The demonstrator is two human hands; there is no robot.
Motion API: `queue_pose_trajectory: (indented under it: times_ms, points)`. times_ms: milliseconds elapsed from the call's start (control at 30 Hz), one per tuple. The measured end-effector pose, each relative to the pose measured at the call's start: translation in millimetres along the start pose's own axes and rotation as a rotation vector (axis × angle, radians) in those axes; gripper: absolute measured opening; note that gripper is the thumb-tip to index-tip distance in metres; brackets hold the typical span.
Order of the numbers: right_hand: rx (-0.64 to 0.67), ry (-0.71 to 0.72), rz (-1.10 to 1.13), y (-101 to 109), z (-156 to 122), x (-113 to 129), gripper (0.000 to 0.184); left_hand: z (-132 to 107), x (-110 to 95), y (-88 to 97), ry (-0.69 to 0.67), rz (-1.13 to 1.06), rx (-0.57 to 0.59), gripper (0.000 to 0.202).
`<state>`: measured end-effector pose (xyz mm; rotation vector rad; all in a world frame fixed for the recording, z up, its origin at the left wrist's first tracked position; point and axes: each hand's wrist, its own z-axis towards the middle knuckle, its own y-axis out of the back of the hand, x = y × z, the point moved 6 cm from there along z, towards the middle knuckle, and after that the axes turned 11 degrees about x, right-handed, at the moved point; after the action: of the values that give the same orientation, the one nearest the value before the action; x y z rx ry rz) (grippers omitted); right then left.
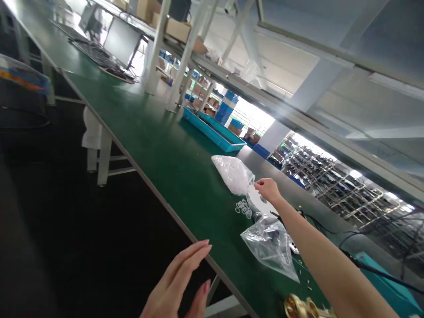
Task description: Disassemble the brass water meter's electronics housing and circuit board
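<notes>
A plump, clear plastic bag (231,173) with whitish contents lies slumped. Small white rings (244,208) sit loosely heaped nearby.

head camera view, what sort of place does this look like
Probably a factory or workshop: there's a long green workbench, loose white rings lying on it, and loaded racks in the background.

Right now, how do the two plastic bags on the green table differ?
The far bag looks plump and whitish; the near bag looks flatter and clear. The far bag lies by the right hand, the near bag beside the right forearm. Both are plastic and lie on the green table.
</notes>
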<state>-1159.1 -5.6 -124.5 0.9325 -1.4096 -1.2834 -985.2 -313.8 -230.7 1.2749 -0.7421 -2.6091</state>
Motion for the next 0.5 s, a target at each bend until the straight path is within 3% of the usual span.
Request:
queue_pose_trajectory:
  times_ms: [100, 233, 333, 500]
  points:
    - [0.065, -0.010, -0.020, -10.9, 21.4, -8.5, 0.029, 52.9, -9.0, -26.3, -0.007, -0.008, 0.090, 0.035]
    - [0.103, 0.057, -0.031, -14.2, 40.5, -8.9, 0.029, 108.7, 5.1, -62.7, 0.038, 0.140, 0.242, 0.028]
    - [0.124, 0.103, -0.038, -13.1, 50.8, -9.7, 0.027, 123.9, 20.5, -77.8, 0.013, 0.341, 0.239, 0.030]
    - [0.177, 0.169, -0.084, -3.2, 51.9, -20.5, 0.021, 122.2, 28.2, -91.8, -0.042, 0.573, 0.254, 0.040]
